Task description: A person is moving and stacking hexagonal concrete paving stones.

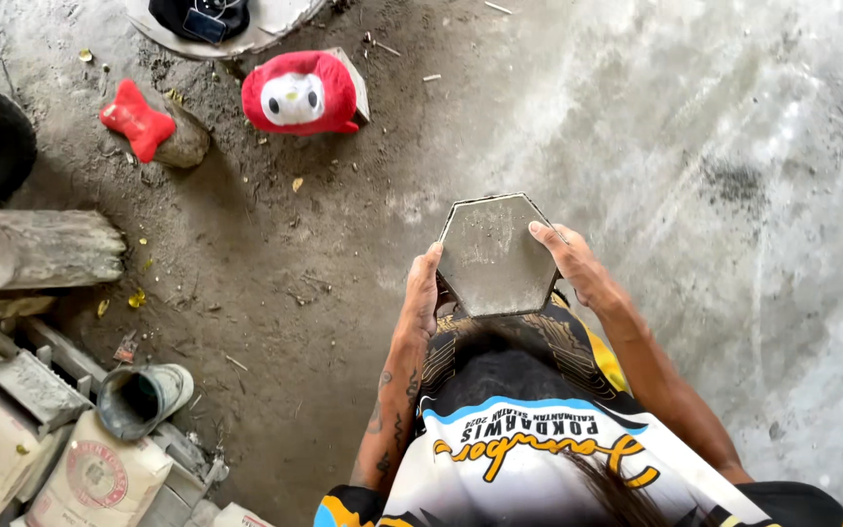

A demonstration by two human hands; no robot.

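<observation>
So both hands are gripping a hexagonal mould (493,256) filled with grey cement, holding it up over the concrete floor (734,195). The left hand (423,291) is clamping its left edge, and the right hand (570,262) is wrapping around the upper right edge with the fingers curling over the rim. Off to the left, a red plush toy (301,94) is lying in the dirt, with cement bags (100,478) and a small bucket (143,398) sitting near the bottom left corner.

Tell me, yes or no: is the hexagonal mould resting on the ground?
No. The hexagonal mould is held up off the concrete floor, gripped at its sides by the left hand and right hand.
</observation>
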